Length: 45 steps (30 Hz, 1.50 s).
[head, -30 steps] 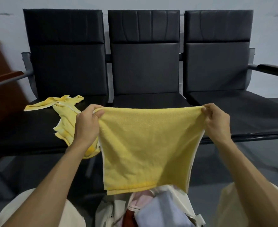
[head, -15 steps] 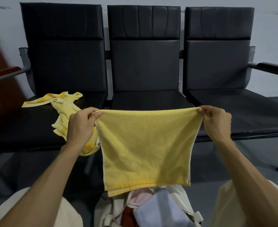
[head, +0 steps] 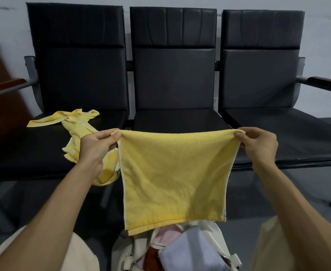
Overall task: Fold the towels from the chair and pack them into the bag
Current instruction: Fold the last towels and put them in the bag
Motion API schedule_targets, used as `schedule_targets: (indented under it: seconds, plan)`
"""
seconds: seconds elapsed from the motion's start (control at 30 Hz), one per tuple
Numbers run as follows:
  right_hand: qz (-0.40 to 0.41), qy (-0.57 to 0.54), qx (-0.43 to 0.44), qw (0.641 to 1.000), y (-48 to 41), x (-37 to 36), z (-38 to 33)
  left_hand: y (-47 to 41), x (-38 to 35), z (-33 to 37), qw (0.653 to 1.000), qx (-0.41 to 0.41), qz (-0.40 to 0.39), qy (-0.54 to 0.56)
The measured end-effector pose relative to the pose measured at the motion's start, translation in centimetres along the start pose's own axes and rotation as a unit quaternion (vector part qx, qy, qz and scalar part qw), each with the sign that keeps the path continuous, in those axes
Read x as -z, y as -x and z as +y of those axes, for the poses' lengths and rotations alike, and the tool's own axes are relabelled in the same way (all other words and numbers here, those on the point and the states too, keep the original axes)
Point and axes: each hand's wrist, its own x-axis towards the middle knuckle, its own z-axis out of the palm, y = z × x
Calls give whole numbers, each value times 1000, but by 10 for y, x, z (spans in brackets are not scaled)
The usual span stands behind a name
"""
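A yellow towel (head: 174, 177), folded double, hangs stretched in front of me. My left hand (head: 96, 148) pinches its top left corner and my right hand (head: 259, 146) pinches its top right corner. Its lower edge hangs just above the open cream bag (head: 217, 231) between my knees, which holds pink, light blue and red cloths. A second yellow towel (head: 72, 124) lies crumpled on the left seat of the black chairs (head: 172, 118), partly hidden behind my left hand.
Three joined black chairs fill the view, with the middle and right seats bare. A brown wooden armrest (head: 4, 85) sticks out at the left and a dark armrest (head: 326, 84) at the right. Grey floor lies below.
Both hands have kept their pinch on the towel's top corners. The towel has lowered slightly towards the bag and hangs flatter.
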Motion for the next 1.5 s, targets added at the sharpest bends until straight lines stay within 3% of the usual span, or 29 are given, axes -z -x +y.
schedule_targets:
  seconds: [0.17, 0.23, 0.33, 0.47, 0.67, 0.83, 1.0, 1.13, 1.3, 1.5]
  plan:
    - [2, -2, -14, 1000, 0, 0, -1, -2, 3, 1, 994, 60, -22, 89]
    - [2, 6, -9, 1000, 0, -1, -2, -2, 3, 1, 996, 50, -7, 76]
    - [5, 31, 10, 999, 2, -1, -4, -1, 0, 0, 995, -42, 46, -84]
    - [11, 47, 20, 999, 4, -1, -4, 3, -1, -3, 938, -198, 84, -273]
    - [24, 66, 40, 997, 3, -4, -3, 4, -3, -2, 916, -259, 100, -291]
    - [27, 56, 50, 997, 0, -6, -6, 8, -7, 3, 920, -221, 56, -318]
    - [94, -11, 77, 993, -11, -4, -30, 8, -11, 41, 905, -317, 69, -276]
    - [80, -40, 64, 994, -6, -3, -40, 4, -6, 46, 899, -296, 52, -319]
    - [79, -62, 50, 994, 1, 7, -54, 14, 0, 63, 913, -299, 67, -269]
    - [10, 4, 59, 998, -15, 3, -68, 8, -8, 67, 964, -157, 11, -215]
